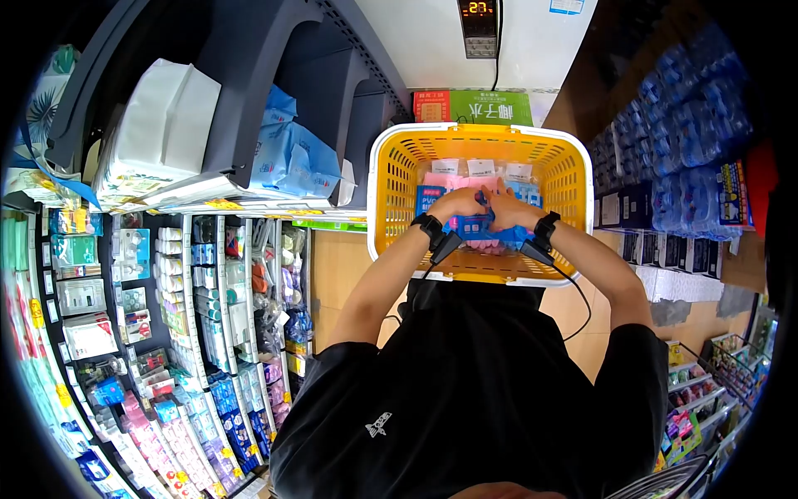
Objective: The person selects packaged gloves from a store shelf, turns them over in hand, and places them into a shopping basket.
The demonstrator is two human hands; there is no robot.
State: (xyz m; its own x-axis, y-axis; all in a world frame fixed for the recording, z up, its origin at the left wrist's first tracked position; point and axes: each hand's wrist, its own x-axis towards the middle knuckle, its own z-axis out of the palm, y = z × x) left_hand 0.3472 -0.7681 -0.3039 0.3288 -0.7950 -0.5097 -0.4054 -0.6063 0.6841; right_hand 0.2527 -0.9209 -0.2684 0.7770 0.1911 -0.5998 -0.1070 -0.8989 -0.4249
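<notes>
Both of my hands are inside a yellow plastic basket [397, 224] with a white rim. My left hand [460, 205] has its fingers curled on a small blue packet [470, 227]. From the other side my right hand [509, 209] closes in on the same packet, its fingertips meeting those of the left. Beneath them lie several clear-wrapped pink packs [445, 179] with white header tags. A blue pack printed "PVC" [428, 198] sits by the left wrist. Each wrist wears a black strap with a device, and the palms are hidden.
Left of the basket, a dark shelf [241, 100] holds a white package [166, 116] and blue bags [293, 154]. Racks of hanging goods [191, 324] stand below it. Green and red cartons [490, 106] lie beyond the basket. Wrapped water bottles [686, 191] are stacked at right.
</notes>
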